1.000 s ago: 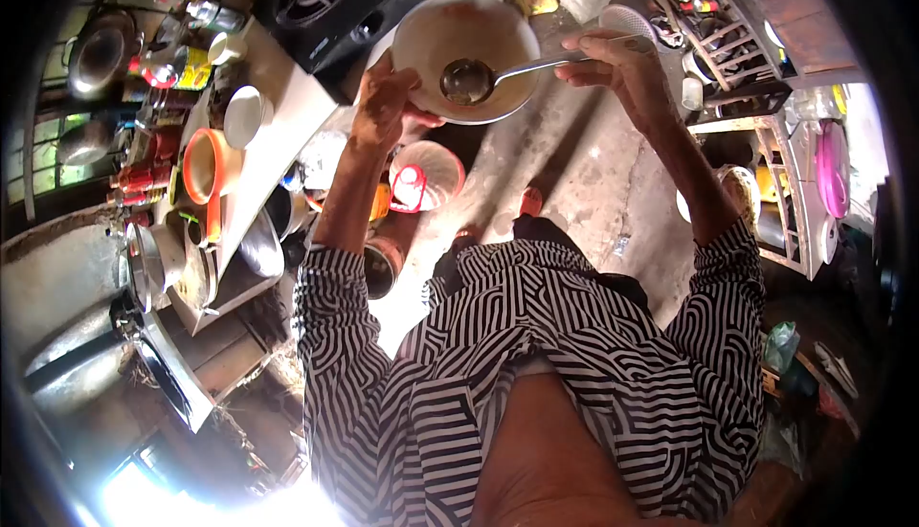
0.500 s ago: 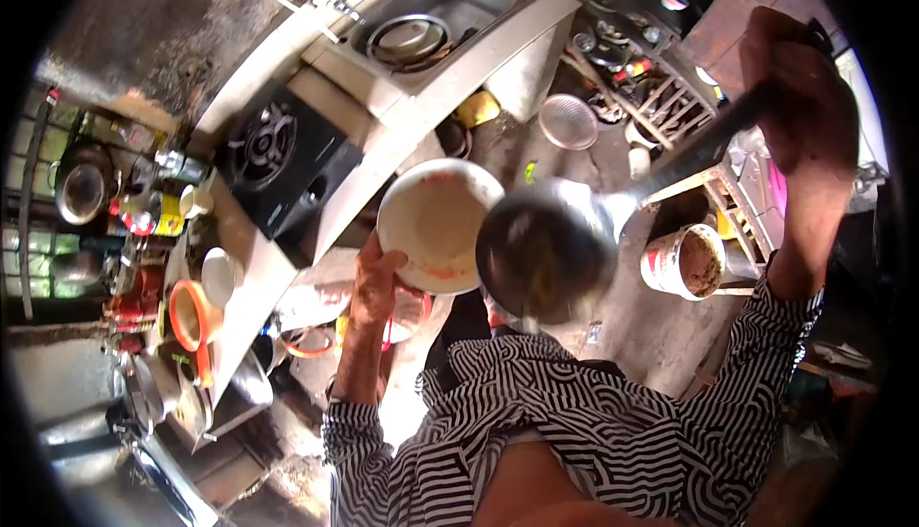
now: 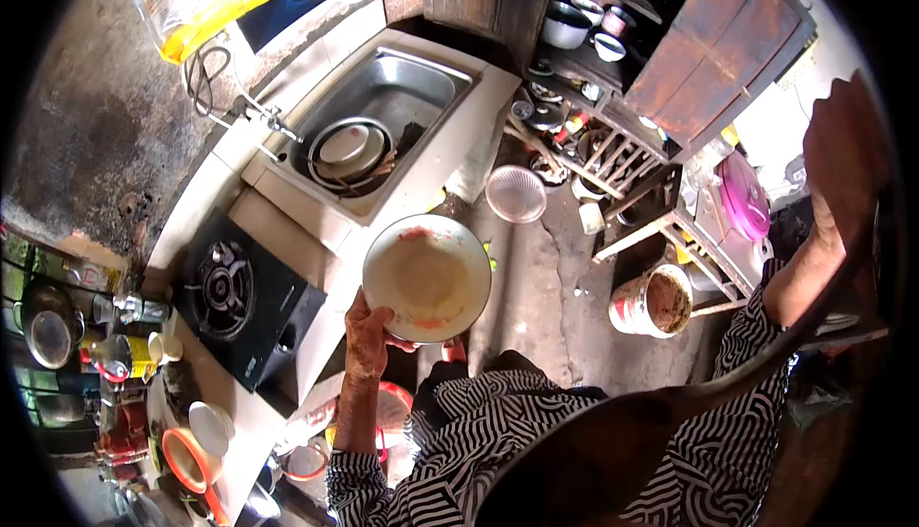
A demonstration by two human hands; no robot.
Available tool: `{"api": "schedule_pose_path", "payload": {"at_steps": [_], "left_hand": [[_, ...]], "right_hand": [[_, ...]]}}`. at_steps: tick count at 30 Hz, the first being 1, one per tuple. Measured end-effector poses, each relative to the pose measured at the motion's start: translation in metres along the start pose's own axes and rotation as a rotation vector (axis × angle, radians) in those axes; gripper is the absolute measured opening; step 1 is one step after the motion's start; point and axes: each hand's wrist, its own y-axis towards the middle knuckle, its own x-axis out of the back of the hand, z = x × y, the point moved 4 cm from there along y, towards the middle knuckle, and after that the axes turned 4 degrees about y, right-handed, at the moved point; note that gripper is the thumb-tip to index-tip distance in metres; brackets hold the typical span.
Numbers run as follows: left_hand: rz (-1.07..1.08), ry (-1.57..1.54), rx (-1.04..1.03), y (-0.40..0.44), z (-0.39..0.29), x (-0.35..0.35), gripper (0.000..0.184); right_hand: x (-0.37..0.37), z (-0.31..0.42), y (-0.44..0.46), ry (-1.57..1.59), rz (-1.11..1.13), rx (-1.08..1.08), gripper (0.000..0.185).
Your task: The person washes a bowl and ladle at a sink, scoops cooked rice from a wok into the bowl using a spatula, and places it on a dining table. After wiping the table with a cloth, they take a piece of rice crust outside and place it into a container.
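My left hand (image 3: 369, 337) grips the near-left rim of a white enamel bowl (image 3: 427, 279), thumb on the rim. The bowl has red marks inside and a pale, tan-looking bottom. At the far right, my right hand (image 3: 842, 168) is raised and closed around the handle end of a ladle (image 3: 593, 450). The ladle is very near the camera; its dark bowl covers the lower middle of the view, over the striped shirt. What the ladle holds cannot be made out.
A steel sink (image 3: 407, 87) holds a round basin with dishes. Left of it stands a black gas stove (image 3: 239, 302). On the floor are a pink strainer (image 3: 515, 193) and a bucket (image 3: 651, 302). An open wooden cupboard (image 3: 713, 48) stands at the back right.
The ladle has come from the white bowl up close to the camera, and my right hand has risen to the far right. The view has swung toward the sink and cupboard.
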Motion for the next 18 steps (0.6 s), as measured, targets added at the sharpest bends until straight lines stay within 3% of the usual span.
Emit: {"api": "schedule_pose_path", "payload": {"at_steps": [9, 18], "left_hand": [[-0.053, -0.068, -0.052, 0.067, -0.011, -0.016, 0.052], [-0.199, -0.028, -0.153, 0.118, -0.020, -0.038, 0.050]], "right_hand": [[-0.016, -0.054, 0.044, 0.019, -0.010, -0.021, 0.023], [-0.049, -0.136, 0.120, 0.115, 0.213, -0.080, 0.022]]}}
